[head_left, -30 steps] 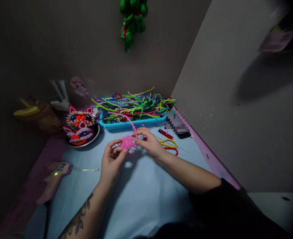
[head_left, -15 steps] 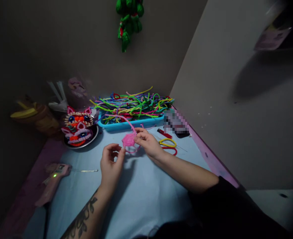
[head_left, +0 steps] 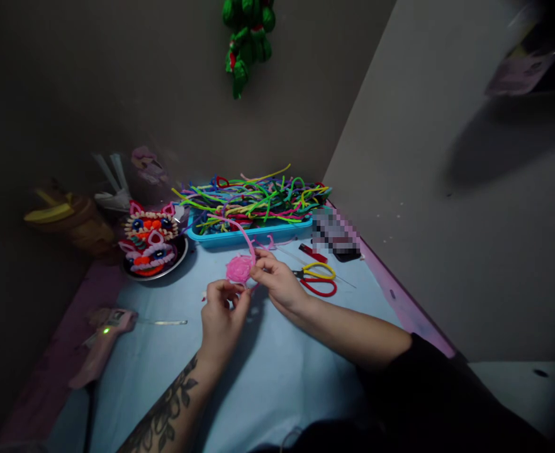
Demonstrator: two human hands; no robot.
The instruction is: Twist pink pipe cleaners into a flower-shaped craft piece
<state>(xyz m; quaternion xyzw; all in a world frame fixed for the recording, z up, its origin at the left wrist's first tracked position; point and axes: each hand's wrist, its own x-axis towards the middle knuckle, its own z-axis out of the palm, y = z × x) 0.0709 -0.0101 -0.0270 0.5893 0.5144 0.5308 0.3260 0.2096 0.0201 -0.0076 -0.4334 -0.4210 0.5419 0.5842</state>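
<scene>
A round pink coil of pipe cleaner (head_left: 238,269) is held up over the blue-covered table, with a long free end curving up and to the left. My right hand (head_left: 277,280) pinches the coil at its right edge, where the free end leaves it. At the lower edge, my left hand (head_left: 224,308) is closed, thumb and forefinger pressed on the pink strand below the disc. Just right of my right hand lie scissors (head_left: 319,280) with one yellow and one red handle loop.
Behind the hands stands a blue tray (head_left: 240,238) heaped with coloured pipe cleaners (head_left: 258,204). Left are a bowl (head_left: 183,255) holding fuzzy lion-like faces (head_left: 150,242) and a pink glue gun (head_left: 102,346). Back right lie a red-handled item (head_left: 313,253) and a phone (head_left: 348,255).
My left hand has moved right and closed on the strand under the coil. The pink coil has shifted slightly left and turned to face the camera more.
</scene>
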